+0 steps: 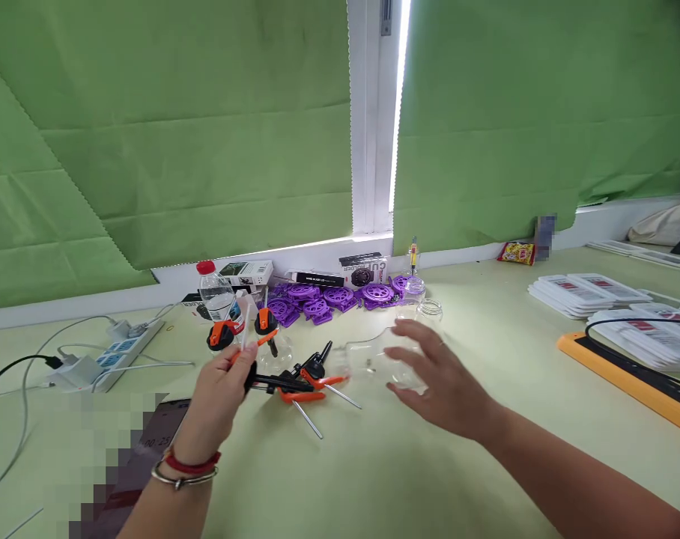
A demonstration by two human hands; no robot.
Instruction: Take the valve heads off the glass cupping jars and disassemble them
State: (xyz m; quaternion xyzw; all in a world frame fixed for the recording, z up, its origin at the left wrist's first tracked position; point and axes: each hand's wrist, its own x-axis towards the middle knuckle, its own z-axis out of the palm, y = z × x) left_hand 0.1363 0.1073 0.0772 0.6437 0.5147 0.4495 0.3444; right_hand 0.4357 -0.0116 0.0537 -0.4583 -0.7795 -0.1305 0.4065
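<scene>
My left hand [219, 393] is closed around a black-and-orange fitting with a black stem and a pale tube. My right hand [438, 374] has its fingers spread and curved beside a clear see-through bottle [368, 359] lying on its side; whether the fingertips touch it I cannot tell. Between the hands, two black-and-orange fittings [306, 385] with thin metal rods lie on the table. Past my left hand, black-and-orange caps [222, 335] sit on clear vessels that are partly hidden.
Several purple plastic parts [317, 299] lie along the wall by a cup holder box [368, 271]. A red-capped drink bottle [216, 288] and a power strip [120, 355] stand left. Clear jars [430, 308], white card stacks [576, 296] and an orange-black bar [626, 382] are right.
</scene>
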